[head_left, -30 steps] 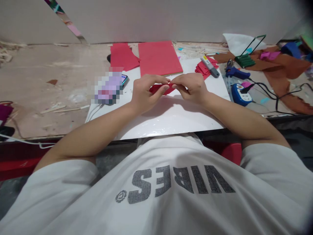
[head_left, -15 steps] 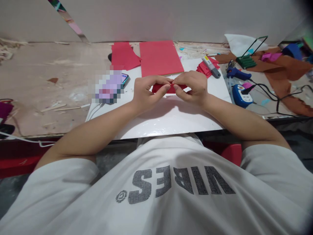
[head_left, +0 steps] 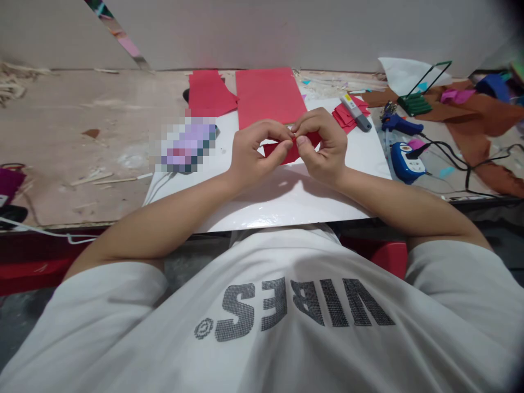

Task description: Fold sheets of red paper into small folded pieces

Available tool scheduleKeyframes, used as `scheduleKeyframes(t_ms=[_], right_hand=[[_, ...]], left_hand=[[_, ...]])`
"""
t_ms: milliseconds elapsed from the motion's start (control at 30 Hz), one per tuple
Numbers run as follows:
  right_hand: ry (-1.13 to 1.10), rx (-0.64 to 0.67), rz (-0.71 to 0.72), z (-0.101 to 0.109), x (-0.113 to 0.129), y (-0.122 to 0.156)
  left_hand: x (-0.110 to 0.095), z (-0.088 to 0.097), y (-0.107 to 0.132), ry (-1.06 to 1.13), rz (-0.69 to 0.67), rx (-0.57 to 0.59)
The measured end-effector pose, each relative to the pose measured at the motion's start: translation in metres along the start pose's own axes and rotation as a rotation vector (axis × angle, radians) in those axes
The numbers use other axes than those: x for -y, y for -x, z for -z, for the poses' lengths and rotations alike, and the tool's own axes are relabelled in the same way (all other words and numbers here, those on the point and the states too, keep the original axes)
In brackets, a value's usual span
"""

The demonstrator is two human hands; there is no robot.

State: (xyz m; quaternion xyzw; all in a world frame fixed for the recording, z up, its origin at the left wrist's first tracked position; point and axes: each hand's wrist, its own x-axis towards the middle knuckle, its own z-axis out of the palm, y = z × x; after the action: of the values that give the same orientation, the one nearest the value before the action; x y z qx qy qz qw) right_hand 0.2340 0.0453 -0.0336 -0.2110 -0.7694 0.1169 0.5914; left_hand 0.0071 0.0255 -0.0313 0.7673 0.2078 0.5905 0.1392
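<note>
Both hands meet above a white board and pinch one small piece of red paper between thumbs and fingertips. My left hand is closed on its upper edge near the middle, thumb towards me. My right hand grips it right beside the left, fingertips touching or nearly so. The paper hangs tilted, and part of it is hidden behind the fingers. Just beyond the hands lies a large red sheet.
Left of the hands lies a blurred-out phone. Red pieces lie under a grey utility knife at right. Farther right are a blue glue gun, a blue power socket with black cables and brown sheets.
The hands have drawn closer together at the middle of the red paper. The paper has gone from nearly level to tilted and bent, its lower edge showing more.
</note>
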Motion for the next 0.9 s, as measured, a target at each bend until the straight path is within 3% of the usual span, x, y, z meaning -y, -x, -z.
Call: scheduleKeyframes(t_ms=[200, 333, 467, 633, 900], right_hand=[[-0.063, -0.104, 0.185, -0.002, 0.004, -0.007], [-0.091, -0.102, 0.124, -0.001, 0.009, -0.004], [0.018, -0.064, 0.025, -0.001, 0.005, 0.000], [0.104, -0.184, 0.094, -0.003, 0.006, -0.003], [0.033, -0.233, 0.186, -0.004, 0.015, -0.011]], left_hand=[[-0.005, -0.006, 0.001, -0.026, 0.005, 0.012], [-0.004, -0.009, 0.001, -0.062, -0.001, -0.043], [0.000, -0.007, 0.003, -0.048, -0.015, -0.014], [-0.005, -0.010, 0.008, -0.013, 0.139, -0.010], [-0.021, -0.017, 0.006, -0.028, 0.119, -0.041]])
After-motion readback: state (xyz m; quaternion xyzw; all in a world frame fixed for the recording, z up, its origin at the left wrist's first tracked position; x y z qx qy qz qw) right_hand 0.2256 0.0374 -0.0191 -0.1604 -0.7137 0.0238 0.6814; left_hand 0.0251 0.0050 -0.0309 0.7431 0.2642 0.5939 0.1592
